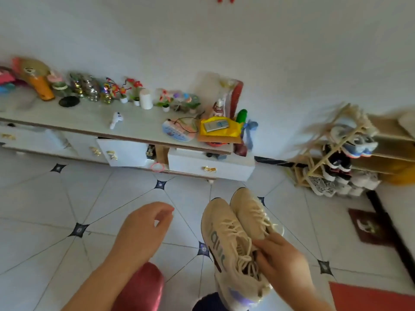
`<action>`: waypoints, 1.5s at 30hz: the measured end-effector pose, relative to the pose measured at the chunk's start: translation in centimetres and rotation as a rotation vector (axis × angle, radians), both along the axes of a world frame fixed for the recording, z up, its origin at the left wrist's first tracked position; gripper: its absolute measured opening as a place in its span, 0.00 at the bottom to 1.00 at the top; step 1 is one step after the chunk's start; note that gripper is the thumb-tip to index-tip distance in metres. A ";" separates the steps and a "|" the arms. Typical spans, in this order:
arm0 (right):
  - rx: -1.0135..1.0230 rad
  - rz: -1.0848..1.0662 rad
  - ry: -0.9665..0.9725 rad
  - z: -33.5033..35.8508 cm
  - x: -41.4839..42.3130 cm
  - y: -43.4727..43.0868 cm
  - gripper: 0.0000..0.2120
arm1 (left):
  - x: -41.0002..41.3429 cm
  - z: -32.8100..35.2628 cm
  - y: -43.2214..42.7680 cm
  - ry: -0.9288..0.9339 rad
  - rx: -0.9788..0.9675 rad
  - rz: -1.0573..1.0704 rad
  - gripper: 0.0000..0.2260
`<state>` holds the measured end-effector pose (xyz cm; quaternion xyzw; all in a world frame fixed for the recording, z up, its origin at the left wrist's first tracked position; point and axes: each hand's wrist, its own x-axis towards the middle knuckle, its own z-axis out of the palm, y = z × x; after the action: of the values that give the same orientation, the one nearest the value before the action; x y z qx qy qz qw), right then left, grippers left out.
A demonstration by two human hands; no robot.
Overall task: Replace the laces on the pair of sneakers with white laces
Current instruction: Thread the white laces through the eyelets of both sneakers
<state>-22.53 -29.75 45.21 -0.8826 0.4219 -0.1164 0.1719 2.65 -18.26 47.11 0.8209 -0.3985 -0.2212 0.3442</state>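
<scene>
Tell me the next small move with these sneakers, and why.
Probably bring the left hand across to take one of the sneakers. The right hand grips both together above the tiled floor, their cream laces are threaded, and the left hand is empty, so unlacing likely needs the pair split first.

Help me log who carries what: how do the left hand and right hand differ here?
The right hand grips the pair of beige sneakers at their openings; the left hand holds nothing. The left hand's fingers are loosely curled; the right hand's wrap the shoes. Both are bare, above the tiled floor.
</scene>
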 end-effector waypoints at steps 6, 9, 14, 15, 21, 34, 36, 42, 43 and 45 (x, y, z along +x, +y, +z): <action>-0.029 -0.194 -0.082 -0.9 -7.9 -9.1 0.13 | -6.9 -0.3 -14.9 -0.052 0.044 -0.234 0.07; -0.006 -0.298 -0.073 -0.4 -12.0 -14.2 0.17 | -10.9 0.6 -22.9 -0.072 0.043 -0.332 0.08; 0.015 -0.426 -0.027 1.2 -18.2 -20.4 0.14 | -17.0 2.2 -32.8 -0.120 0.030 -0.461 0.07; 0.016 -0.454 -0.022 1.5 -19.2 -21.3 0.12 | -18.1 2.2 -34.2 -0.129 0.027 -0.490 0.07; 0.069 -0.613 0.001 1.2 -24.4 -26.7 0.09 | -23.2 1.7 -42.4 -0.114 0.036 -0.651 0.06; 0.067 -0.888 -0.022 1.1 -32.7 -42.6 0.11 | -34.2 -0.2 -64.5 -0.052 -0.008 -0.879 0.06; 0.068 -0.917 -0.014 1.2 -34.2 -45.0 0.11 | -36.0 -0.3 -67.4 -0.059 0.016 -0.915 0.06; 0.101 -0.933 -0.044 0.3 -39.8 -52.1 0.12 | -41.5 -0.8 -74.3 -0.074 0.063 -0.948 0.08; 0.110 -0.921 -0.049 -0.1 -41.1 -53.7 0.12 | -42.6 -1.0 -75.6 -0.078 0.070 -0.939 0.08; 0.145 -0.875 -0.049 -0.8 -43.6 -56.9 0.13 | -44.9 -1.1 -77.8 -0.085 0.086 -0.895 0.08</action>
<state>-66.17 -86.61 44.41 -0.6036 0.7586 -0.1689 0.1779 -42.30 -96.07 46.04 0.5897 -0.7184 -0.3307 0.1634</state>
